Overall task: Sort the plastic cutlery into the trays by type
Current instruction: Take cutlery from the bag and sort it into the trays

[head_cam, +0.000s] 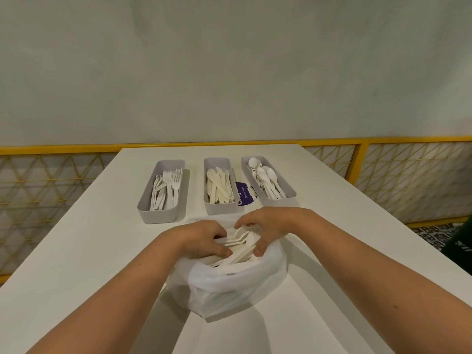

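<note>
Plastic cutlery (240, 251) lies heaped in the white bag (229, 287) on the counter (76, 251), just on the near-edge side of the knife tray (219, 209). My left grip (201, 238) curls round a bundle's handles, and my right grip (268, 223) curls over its fork heads. I should lift out forks only, shake off stray knives, then lay them lengthwise in the fork tray (163, 213), leftmost in the row.

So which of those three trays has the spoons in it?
The right tray, the one set at an angle: rounded spoons lie in it. The middle tray holds knives, the left tray forks.
</note>
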